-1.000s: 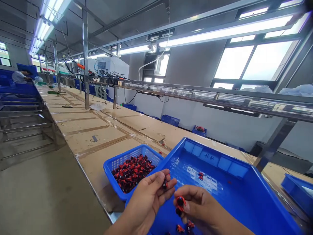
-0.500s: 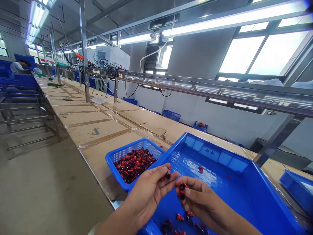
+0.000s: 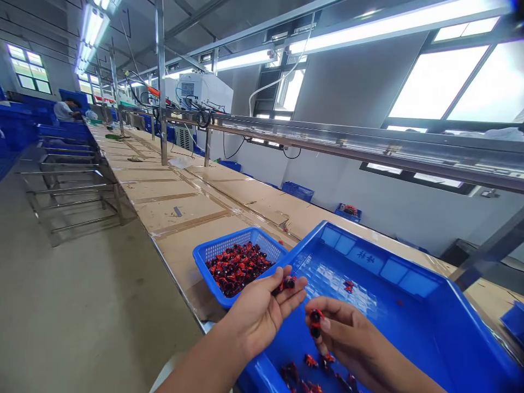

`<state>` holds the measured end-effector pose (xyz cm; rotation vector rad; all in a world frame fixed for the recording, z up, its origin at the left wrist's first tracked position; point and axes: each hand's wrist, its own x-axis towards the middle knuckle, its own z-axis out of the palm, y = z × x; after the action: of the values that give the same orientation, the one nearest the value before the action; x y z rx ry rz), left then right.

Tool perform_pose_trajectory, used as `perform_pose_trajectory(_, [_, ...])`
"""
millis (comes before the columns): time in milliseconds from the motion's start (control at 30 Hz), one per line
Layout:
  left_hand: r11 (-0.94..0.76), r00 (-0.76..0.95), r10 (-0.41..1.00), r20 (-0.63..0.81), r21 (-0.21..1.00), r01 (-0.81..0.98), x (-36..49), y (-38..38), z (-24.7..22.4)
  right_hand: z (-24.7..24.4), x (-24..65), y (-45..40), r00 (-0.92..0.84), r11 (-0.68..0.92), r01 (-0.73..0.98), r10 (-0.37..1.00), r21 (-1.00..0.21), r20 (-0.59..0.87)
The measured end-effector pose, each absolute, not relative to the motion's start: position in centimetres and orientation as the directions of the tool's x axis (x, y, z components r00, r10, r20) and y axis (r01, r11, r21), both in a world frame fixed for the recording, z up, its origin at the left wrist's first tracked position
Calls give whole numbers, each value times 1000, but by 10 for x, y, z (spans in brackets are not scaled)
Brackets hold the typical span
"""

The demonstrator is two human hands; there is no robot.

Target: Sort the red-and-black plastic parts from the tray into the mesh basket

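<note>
My left hand [image 3: 266,311] is turned palm up, its thumb and fingers closed on a small red-and-black plastic part [image 3: 286,284]. Just to the right, my right hand [image 3: 344,333] pinches a second red-and-black part [image 3: 315,323] between thumb and fingers, two round black ends facing me. Both hands are over the near left side of a large blue tray [image 3: 446,316]. Below them several similar parts [image 3: 311,360] lie on the tray floor. Left of the tray, a blue perforated basket [image 3: 207,256] holds a heap of these parts [image 3: 241,267].
Farther inside the tray lie a couple of loose parts [image 3: 348,286]. A long cardboard-covered bench [image 3: 196,213] runs away to the left, with metal posts [image 3: 161,109] on it. Metal stools [image 3: 77,188] line its left side. A person [image 3: 65,110] sits far off.
My hands have moved slightly apart, each still with its part. My left hand has tilted, showing more of its part. The whole view has shifted, so the scene sits farther right.
</note>
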<state>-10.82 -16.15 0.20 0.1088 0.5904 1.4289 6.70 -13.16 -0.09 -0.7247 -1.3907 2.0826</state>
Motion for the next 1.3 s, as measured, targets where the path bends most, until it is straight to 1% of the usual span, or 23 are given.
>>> perform_pose_trajectory(200, [229, 94, 926, -365, 346, -910, -112, -161, -1, -4, 68, -132, -695, -320, -88, 698, -943, -172])
perform_pose_trajectory(467, [264, 102, 921, -377, 408, -874, -110, -160, -3, 1, 70, -135, -662, -291, -53, 726, -955, -184])
perform_pose_trajectory(667, [272, 124, 925, -360, 396, -877, -110, -161, -1, -1, 70, -133, -668, -285, -47, 721, -957, -182])
perform_pose_trajectory(800, [272, 137, 928, -348, 376, -886, -112, -162, 1, -4, 72, -131, -690, -267, -67, 709, -961, -149])
perform_pose_trajectory(900, [280, 149, 923, -355, 353, -893, -113, -162, 2, -3, 71, -132, -680, -269, -71, 718, -961, -151])
perform_pose_trajectory(1000, [318, 193, 912, -362, 326, -891, -114, -161, 1, -1, 68, -134, -662, -267, -67, 733, -961, -157])
perform_pose_trajectory(1100, [383, 301, 910, -284, 300, -874, -122, -159, 1, 1, 68, -134, -638, -235, -53, 755, -971, -148])
perform_pose_trajectory(1133, [409, 342, 906, -247, 313, -857, -128, -158, 1, 1, 69, -132, -619, -209, -36, 773, -977, -142])
perform_pose_trajectory(1167, [420, 363, 906, -217, 357, -835, -135, -157, 2, 2, 70, -128, -590, -177, -8, 796, -984, -138])
perform_pose_trajectory(1200, [401, 349, 916, -197, 439, -804, -144, -155, 4, 3, 71, -122, -556, -138, 31, 821, -990, -132])
perform_pose_trajectory(1233, [338, 286, 941, -181, 560, -756, -155, -153, 6, 5, 71, -115, -529, -95, 77, 840, -993, -121])
perform_pose_trajectory(1267, [237, 177, 971, -159, 702, -672, -166, -150, 9, 7, 69, -106, -514, -55, 127, 850, -990, -113])
perform_pose_trajectory(1300, [123, 47, 992, -116, 831, -543, -177, -146, 12, 10, 65, -97, -511, -16, 173, 854, -985, -104])
